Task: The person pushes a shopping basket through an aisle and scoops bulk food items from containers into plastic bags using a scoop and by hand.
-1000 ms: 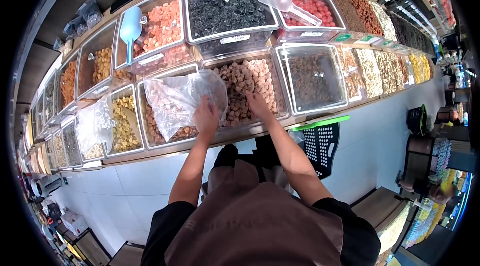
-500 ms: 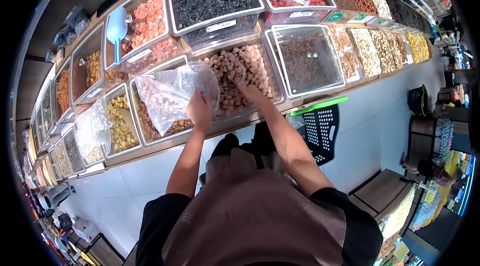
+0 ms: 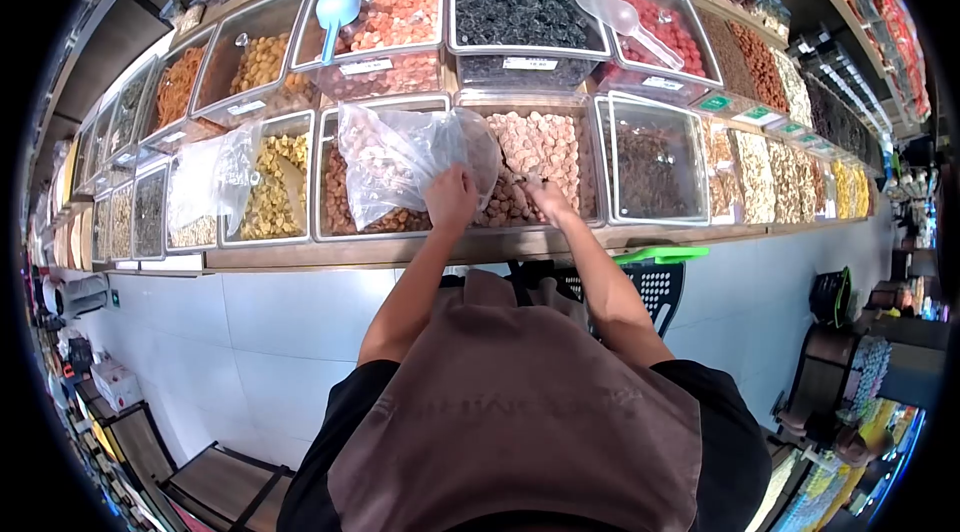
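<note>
A crumpled clear plastic bag [image 3: 385,157] is gripped at its near right side by my left hand [image 3: 453,195], whose fingers are closed. It lies over the bin of brownish dried pieces [image 3: 338,194] and reaches the edge of the neighbouring bin. In that neighbouring bin, my right hand [image 3: 550,202] is down among pinkish-brown dried pieces [image 3: 537,140], close to the front wall. Its fingers are curled, and what they hold is hidden or too small to make out. The pieces around that hand look darker than those farther back.
A lidded bin [image 3: 655,167] stands to the right. Behind are bins of orange pieces with a blue scoop [image 3: 340,2], dark fruit [image 3: 520,17], and red fruit under a clear scoop [image 3: 620,17]. A black basket with a green handle [image 3: 660,255] is below the counter edge.
The view has turned, so the counter now appears more level. My right hand sits nearer the bin's front wall. My left hand still grips the plastic bag.
</note>
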